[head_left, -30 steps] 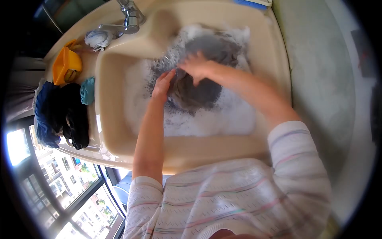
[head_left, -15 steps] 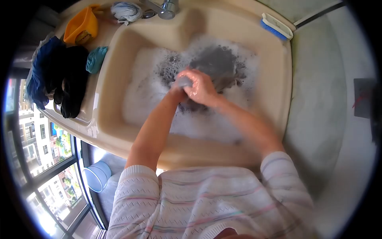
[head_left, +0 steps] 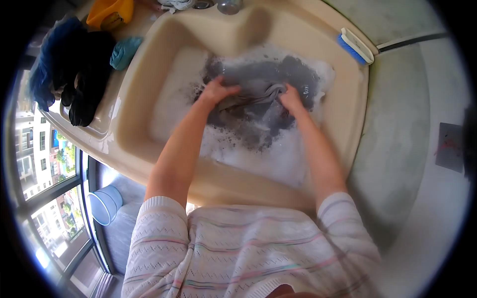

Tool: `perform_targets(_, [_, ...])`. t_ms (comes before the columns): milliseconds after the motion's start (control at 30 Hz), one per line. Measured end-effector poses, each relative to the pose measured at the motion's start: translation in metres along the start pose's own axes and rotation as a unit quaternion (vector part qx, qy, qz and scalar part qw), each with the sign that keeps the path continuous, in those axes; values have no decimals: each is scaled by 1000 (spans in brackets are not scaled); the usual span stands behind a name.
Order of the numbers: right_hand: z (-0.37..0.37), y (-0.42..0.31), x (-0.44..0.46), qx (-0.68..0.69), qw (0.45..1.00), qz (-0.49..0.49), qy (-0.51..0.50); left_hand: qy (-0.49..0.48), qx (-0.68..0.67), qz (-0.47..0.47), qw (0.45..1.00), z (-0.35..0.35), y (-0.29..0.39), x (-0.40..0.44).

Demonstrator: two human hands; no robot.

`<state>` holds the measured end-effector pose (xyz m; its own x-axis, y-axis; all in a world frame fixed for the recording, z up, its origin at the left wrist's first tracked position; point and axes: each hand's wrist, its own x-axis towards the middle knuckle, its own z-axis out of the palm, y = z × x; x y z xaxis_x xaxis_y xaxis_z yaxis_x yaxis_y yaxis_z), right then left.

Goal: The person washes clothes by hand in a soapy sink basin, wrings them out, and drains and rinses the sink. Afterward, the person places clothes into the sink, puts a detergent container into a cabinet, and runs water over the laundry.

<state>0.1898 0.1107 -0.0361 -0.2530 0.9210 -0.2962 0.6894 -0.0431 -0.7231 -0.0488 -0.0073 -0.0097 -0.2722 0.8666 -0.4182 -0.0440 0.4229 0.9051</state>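
A grey cloth [head_left: 258,92] lies spread and creased in the foamy, dark water of the beige sink [head_left: 144,94]. My left hand [head_left: 217,93] is at the cloth's left side, its thumb apart from the fingers; the fingertips are partly hidden, and whether they grip the fabric is unclear. On the right, my right hand [head_left: 290,99] pinches a gathered fold of the same cloth. White suds [head_left: 268,166] surround the fabric, thickest toward the near side.
Dark clothes [head_left: 89,69], a teal cloth [head_left: 125,52] and a yellow container [head_left: 110,14] sit on the left ledge. A blue-bristled brush [head_left: 356,46] rests on the right rim. The tap [head_left: 229,6] is at the top; a blue bucket [head_left: 105,204] stands lower left.
My hands, together half a second ago around something grey, have moved apart to either side of the cloth, which is now more spread out. The view has shifted, showing less of the tap.
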Motion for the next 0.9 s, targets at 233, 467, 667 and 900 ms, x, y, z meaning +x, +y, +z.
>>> perform_targets(233, [-34, -55, -21, 290, 947, 18, -137, -47, -174, -221, 958, 6, 9, -2])
perform_targets(467, [31, -150, -108, 128, 909, -390, -75, -189, -404, -65, 893, 26, -8, -10])
perform_targets(667, [49, -142, -78, -27, 879, -455, 143, -259, -644, 132, 707, 49, -43, 14])
perform_targets(900, [8, -31, 7, 153, 983, -52, -84, 35, -322, -102, 941, 31, 66, -13])
